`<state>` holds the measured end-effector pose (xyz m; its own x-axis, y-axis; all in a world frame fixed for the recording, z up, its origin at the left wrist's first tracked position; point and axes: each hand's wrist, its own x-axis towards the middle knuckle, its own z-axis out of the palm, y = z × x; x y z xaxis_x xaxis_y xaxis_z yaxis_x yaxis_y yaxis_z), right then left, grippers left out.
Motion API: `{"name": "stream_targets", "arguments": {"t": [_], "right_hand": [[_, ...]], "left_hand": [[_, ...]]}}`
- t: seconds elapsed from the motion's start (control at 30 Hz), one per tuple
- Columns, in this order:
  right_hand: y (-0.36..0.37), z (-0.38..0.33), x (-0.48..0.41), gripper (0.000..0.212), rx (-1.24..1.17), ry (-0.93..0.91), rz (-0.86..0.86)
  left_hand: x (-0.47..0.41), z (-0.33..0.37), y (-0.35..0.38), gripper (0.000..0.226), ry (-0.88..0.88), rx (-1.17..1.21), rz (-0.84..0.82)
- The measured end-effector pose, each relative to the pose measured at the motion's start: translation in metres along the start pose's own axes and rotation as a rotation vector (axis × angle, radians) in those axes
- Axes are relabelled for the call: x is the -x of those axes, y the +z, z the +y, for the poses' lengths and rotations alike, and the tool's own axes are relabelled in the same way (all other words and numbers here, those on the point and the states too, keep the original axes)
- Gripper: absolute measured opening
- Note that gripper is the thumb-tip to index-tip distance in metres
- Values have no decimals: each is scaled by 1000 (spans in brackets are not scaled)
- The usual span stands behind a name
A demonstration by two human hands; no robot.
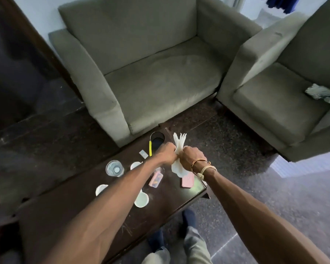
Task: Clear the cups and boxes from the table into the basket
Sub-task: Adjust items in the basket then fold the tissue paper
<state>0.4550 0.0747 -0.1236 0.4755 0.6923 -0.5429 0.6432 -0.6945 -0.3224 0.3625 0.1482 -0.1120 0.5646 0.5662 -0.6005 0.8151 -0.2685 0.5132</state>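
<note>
Both hands meet above the far end of the dark table. My left hand and my right hand are both closed on a bunch of white tissue paper, which sticks up between them and hangs below my right fist. On the table lie a clear glass, a white cup near the left edge, another white cup on its side and a third partly behind my left arm. No basket is in view.
A dark round container with a yellow pen stands at the table's far end. A pink case and a pink phone lie near the right edge. Two grey armchairs stand beyond. My legs show below.
</note>
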Motion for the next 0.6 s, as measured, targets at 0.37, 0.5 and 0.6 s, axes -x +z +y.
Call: {"name": "stream_targets", "arguments": {"t": [0.37, 0.5, 0.6], "right_hand": [[68, -4, -118, 27, 139, -122, -271], [69, -14, -161, 27, 192, -211, -151], [64, -25, -189, 24, 165, -299, 17]], "left_hand": [[-85, -70, 43, 12, -374, 152, 173], [-127, -83, 32, 13, -410, 268, 229], [-158, -89, 14, 18, -406, 290, 353]]}}
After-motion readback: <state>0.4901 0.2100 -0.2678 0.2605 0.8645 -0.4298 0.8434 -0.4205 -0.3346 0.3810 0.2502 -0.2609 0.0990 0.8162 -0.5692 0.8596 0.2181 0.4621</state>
